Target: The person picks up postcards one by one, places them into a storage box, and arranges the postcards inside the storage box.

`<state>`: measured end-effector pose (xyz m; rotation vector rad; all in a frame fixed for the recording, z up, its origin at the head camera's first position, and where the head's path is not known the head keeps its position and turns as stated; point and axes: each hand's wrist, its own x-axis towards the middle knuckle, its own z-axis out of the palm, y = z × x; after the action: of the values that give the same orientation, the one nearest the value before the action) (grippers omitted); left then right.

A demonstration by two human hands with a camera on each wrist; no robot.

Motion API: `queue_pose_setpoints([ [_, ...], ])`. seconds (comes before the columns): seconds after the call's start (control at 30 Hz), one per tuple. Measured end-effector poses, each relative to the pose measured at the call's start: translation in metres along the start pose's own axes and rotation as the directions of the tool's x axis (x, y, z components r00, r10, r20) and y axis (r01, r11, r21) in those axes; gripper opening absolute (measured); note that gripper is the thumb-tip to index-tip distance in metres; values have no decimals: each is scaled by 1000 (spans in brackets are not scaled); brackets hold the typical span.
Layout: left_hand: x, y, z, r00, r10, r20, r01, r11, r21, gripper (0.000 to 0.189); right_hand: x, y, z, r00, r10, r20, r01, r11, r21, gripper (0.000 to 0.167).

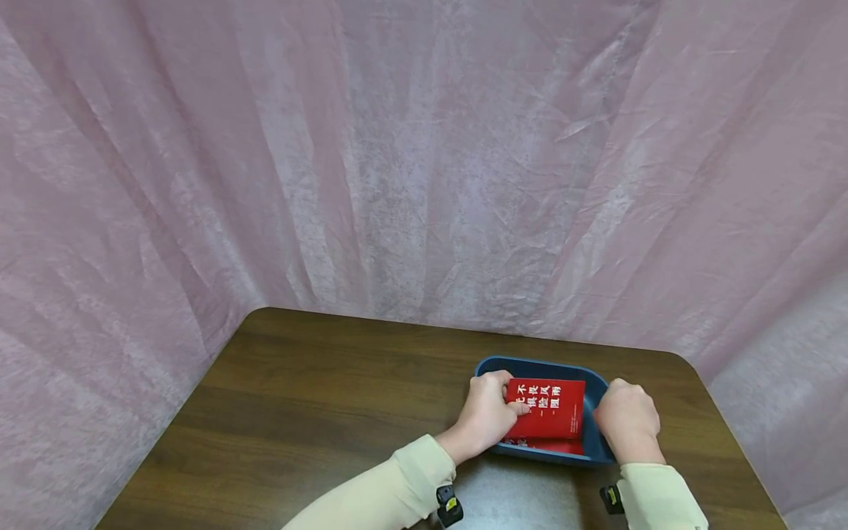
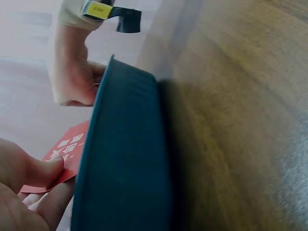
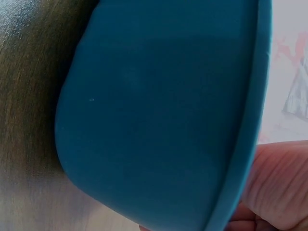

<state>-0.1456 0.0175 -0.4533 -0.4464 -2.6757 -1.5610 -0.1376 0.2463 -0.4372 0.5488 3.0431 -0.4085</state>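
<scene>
Near the right side of the table stands a deep blue plastic bin (image 1: pixel 550 454) with rounded corners. My left hand (image 1: pixel 486 412) pinches a thin red card (image 1: pixel 559 416) with white Chinese characters, thumb on top, above the inside of the bin. In the left wrist view the thumb (image 2: pixel 45 171) presses the card's printed face and fingers lie behind it. Beneath it, another red printed piece (image 1: pixel 556 446) lies in the bin, mostly covered. My right hand (image 1: pixel 628 419) grips the bin's right end at the rim, its fingers partly hidden in the right wrist view (image 3: pixel 281 185).
The brown wooden table (image 1: pixel 344 397) stretches left of the bin, its far corners rounded. A pink velvet curtain (image 1: pixel 430 162) hangs behind and along the sides. Each wrist carries a small black camera (image 1: pixel 450 506) by the sleeve cuff.
</scene>
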Motion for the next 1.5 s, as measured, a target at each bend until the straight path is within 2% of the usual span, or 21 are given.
queue_pose_setpoints([
  [0.2, -3, -4, 8, 999, -35, 21, 34, 998, 61, 40, -2, 0, 0, 1000, -9, -4, 9, 1000, 6, 29],
  [0.33, -5, -5, 11, 999, -44, 32, 39, 989, 142, 47, -5, 0, 0, 1000, -6, -3, 6, 1000, 7, 30],
  [0.57, -6, -5, 14, 998, -12, 56, -6, 950, 313, 42, -7, -2, 0, 1000, -7, -13, 7, 1000, -1, 29],
  [0.8, -6, -7, 17, 997, -17, 70, -16, 893, 450, 38, -7, -3, 0, 999, -29, -24, 29, 1000, -4, 23],
  [1.03, -6, -5, 21, 996, -46, 81, -11, 806, 592, 40, -9, -4, 2, 1000, -25, -13, 25, 1000, -10, 24],
  [1.23, -2, -5, 24, 995, -46, 94, -31, 726, 687, 28, -9, -4, 2, 999, -45, -12, 45, 999, -17, 26],
  [1.33, -1, -7, 26, 994, -36, 105, -51, 697, 715, 23, -8, -3, 2, 997, -70, -19, 70, 997, -30, 26],
  [1.4, -1, -8, 26, 993, -37, 113, -55, 705, 708, 25, -7, -2, 2, 996, -84, -17, 84, 996, -33, 24],
  [1.5, -1, -8, 22, 993, -20, 117, -65, 733, 677, 28, -4, -1, 1, 994, -106, -4, 106, 994, -30, 23],
])
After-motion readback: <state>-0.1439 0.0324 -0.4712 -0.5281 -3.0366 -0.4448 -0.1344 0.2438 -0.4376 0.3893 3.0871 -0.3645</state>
